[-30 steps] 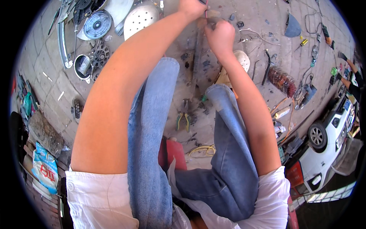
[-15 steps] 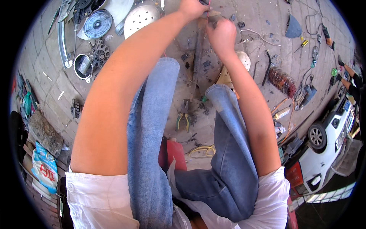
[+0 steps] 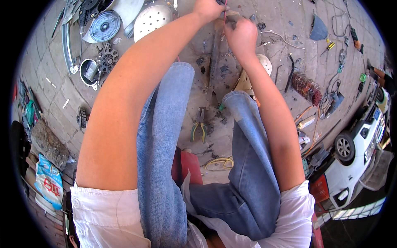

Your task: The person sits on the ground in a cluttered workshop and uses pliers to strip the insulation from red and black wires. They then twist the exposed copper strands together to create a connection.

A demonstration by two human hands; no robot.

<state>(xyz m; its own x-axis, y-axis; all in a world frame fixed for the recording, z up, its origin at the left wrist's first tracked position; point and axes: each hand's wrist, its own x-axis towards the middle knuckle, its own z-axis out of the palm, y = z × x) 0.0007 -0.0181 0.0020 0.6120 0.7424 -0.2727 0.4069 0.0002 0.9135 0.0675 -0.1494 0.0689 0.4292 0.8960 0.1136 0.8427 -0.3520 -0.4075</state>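
And here we are, both hands out at the far end of the reach: the left hand (image 3: 209, 9) has its fingers closed around a small dark piece (image 3: 221, 2), half lost at the top edge, while the right hand (image 3: 242, 36) is curled tight, thumb and finger seemingly pinched on a thin red strand (image 3: 225, 15). That strand runs between the two hands, above the upper end of a long dark bar (image 3: 213, 62) on the paving. How far along? Mid-job, I'd judge: the strand is in hand, whole over the short stretch I can see, and neither hand is free. Pliers (image 3: 199, 126) lie untouched between the knees, dark scraps (image 3: 223, 68) litter the ground, and a wound coil (image 3: 306, 89) sits off right. How much is left, I can't tell from here.
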